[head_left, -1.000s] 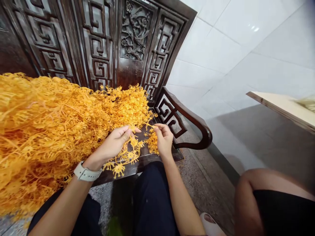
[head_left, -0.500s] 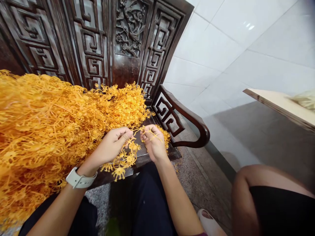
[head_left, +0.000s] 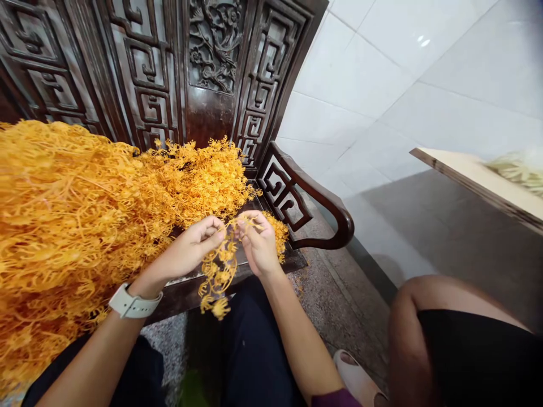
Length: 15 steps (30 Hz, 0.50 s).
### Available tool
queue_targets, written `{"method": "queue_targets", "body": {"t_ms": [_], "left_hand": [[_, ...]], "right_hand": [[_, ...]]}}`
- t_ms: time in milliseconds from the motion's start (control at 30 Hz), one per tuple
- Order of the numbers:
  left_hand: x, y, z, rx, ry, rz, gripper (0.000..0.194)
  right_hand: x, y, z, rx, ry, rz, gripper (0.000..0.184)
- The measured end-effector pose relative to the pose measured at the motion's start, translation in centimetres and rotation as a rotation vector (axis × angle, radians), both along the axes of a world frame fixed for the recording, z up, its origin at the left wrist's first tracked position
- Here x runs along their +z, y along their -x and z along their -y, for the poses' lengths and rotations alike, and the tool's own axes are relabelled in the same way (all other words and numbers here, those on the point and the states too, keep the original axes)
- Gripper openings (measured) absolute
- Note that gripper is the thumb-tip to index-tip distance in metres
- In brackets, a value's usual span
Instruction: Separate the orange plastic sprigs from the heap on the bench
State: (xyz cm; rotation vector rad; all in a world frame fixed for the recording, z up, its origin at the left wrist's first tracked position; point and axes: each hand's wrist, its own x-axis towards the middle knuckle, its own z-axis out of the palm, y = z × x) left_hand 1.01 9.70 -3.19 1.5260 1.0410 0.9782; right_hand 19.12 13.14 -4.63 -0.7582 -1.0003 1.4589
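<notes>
Between my two hands hangs a yellow-orange plastic flower sprig (head_left: 221,274), its star-shaped heads dangling below the fingers. My left hand (head_left: 199,240), with a pale watch on the wrist, pinches the stem from the left. The fingers of my right hand (head_left: 258,240) are closed on the same sprig near its top, a short gap away. Left of the hands, a big heap of the same orange plastic sprigs (head_left: 85,226) covers most of the bench seat. A smaller orange pile (head_left: 276,233) lies just behind my right hand, partly hidden by it.
The dark carved wooden bench (head_left: 210,116) has a curved armrest (head_left: 335,215) on the right. A wooden board (head_left: 475,175) with pale material on it juts in at the right. Another person's bent knee (head_left: 418,299) is at lower right, near a light shoe (head_left: 354,370).
The sprig's flower heads have swung down and now hang more vertically between the hands. My right hand has turned a little, its fingers more curled. The whole view has shifted slightly.
</notes>
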Motion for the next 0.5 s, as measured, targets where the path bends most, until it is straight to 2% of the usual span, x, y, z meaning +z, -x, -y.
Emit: {"method": "queue_targets", "body": {"t_ms": [100,167,267,400,500], "left_hand": [[0.3,-0.7,0.7,0.037,0.038,-0.043,0.034],[0.4,-0.9,0.8,0.126,0.001,-0.036,0.033],[0.3,-0.9,0.5,0.235,-0.075,0.006,0.042],[0.2,-1.2,0.2,0.236,-0.096,0.148,0.039],[0.1,-2.1,0.5,0.248,-0.028,0.321,0.033]], "right_hand": [[-0.2,0.1,0.3,-0.003,-0.083,0.114,0.027],[-0.3,0.1,0.4,0.04,-0.118,0.154,0.027],[-0.3,0.1,0.7,0.136,-0.111,0.162,0.024],[0.2,0.2,0.9,0.278,-0.007,0.044,0.026],[0.6,0.2,1.1,0.386,0.043,-0.06,0.028]]}}
